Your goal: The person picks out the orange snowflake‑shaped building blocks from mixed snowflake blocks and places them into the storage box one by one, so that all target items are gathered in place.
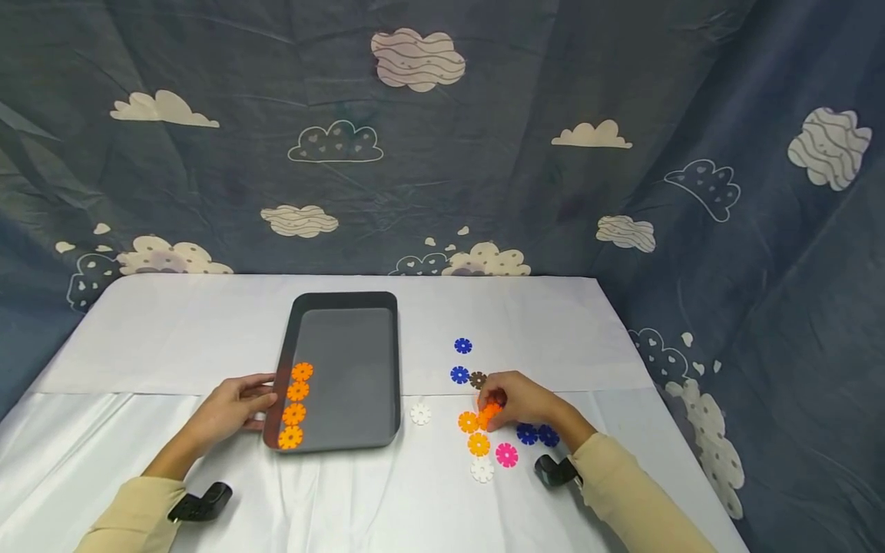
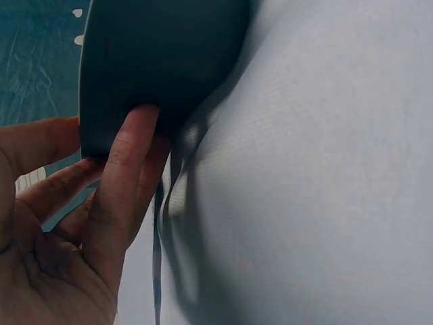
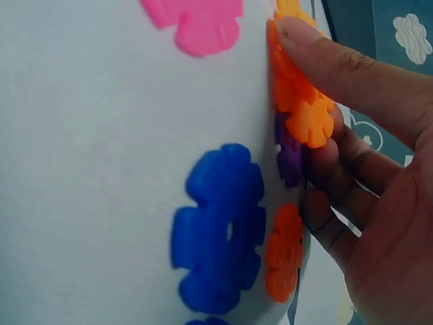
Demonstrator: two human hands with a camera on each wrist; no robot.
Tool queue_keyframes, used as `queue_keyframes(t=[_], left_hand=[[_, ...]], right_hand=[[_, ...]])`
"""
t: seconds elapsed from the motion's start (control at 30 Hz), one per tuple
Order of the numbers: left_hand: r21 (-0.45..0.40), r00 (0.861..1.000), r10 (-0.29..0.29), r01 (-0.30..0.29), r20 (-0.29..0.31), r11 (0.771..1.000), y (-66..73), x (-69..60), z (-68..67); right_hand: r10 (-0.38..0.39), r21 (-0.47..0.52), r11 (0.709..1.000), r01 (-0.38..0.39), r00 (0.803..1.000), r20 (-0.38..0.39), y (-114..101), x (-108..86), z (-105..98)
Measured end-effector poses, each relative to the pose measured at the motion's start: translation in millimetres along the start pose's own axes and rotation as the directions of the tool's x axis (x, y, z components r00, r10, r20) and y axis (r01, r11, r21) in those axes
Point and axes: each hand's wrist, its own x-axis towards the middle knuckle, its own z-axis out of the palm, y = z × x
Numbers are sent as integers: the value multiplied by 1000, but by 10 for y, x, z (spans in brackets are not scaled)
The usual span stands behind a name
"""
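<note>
My left hand (image 1: 231, 411) touches the left side of a dark grey tray (image 1: 339, 448). In the left wrist view its fingers (image 2: 125, 162) rest extended against the tray wall (image 2: 162, 54). Several orange flower-shaped discs (image 1: 293, 415) with notched edges lie in a column along the tray's left side. To the right of the tray, my right hand (image 1: 522, 399) pinches an orange flower-shaped disc (image 3: 287, 74). It is low over other orange discs (image 1: 468, 422), and its grip is partly hidden in the head view.
Around the right hand lie blue discs (image 1: 459, 375), a brown disc (image 1: 478, 380), a pink disc (image 1: 507, 455) and a white disc (image 1: 482, 469). Another white disc (image 1: 420, 413) lies nearer the tray. A cloud-patterned curtain (image 1: 484, 192) hangs behind the white-covered table (image 1: 346, 507).
</note>
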Motion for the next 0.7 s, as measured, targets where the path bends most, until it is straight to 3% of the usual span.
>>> queue_keyframes(t=[0.37,0.7], left_hand=[[11,1000,3,-3,-10,1000,-18,-17,-28],[9,1000,-6,6,-11,1000,23,2,-8]], right_hand=[[24,143,989,-26,1000,10,60,87,-94],[63,299,953,-58,998,-10,-106,194,-191]])
